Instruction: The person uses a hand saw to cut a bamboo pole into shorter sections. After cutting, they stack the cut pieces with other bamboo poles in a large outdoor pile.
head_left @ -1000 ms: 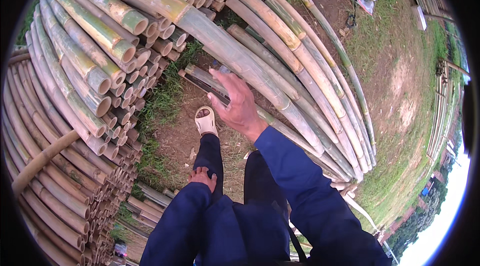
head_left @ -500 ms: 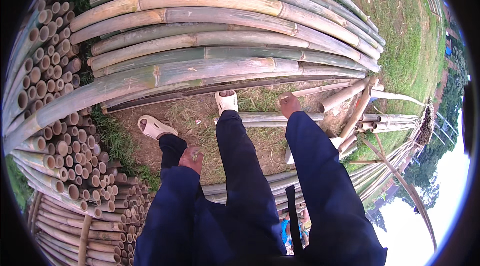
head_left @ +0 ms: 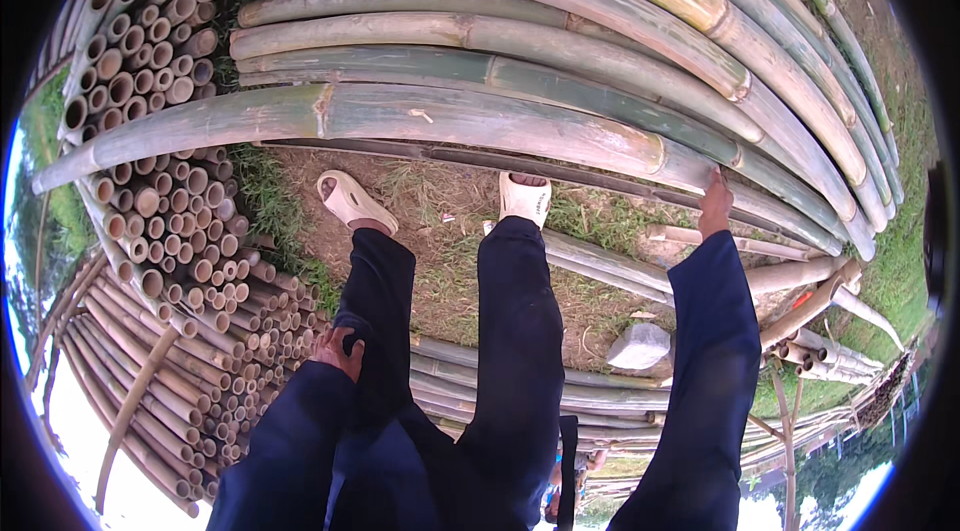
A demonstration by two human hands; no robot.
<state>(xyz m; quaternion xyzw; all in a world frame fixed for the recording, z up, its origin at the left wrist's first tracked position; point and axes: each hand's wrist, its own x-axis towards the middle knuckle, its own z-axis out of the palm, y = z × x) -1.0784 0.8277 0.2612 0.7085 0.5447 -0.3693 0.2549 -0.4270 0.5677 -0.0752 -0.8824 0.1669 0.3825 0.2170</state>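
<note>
Bamboo pile [head_left: 520, 41]: long green-tan poles lying side by side across the ground, ready to be pulled off one at a time.
Front pole [head_left: 450, 121]: the thickest and nearest, just beyond the sandals [head_left: 525, 199].
Cut stack [head_left: 170, 221]: shorter lengths at left, hollow ends facing in.
Right hand [head_left: 714, 203]: reaches out to the front pole, fingers pressed on its near edge; closure unclear.
Left hand [head_left: 338, 349]: spread flat on the left thigh, apparently as a brace.

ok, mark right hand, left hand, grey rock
right hand [head_left: 714, 203], head view, back of hand on the bamboo pole [head_left: 480, 121]
left hand [head_left: 338, 349], head view, knuckles
grey rock [head_left: 640, 346], head view, top face
</note>
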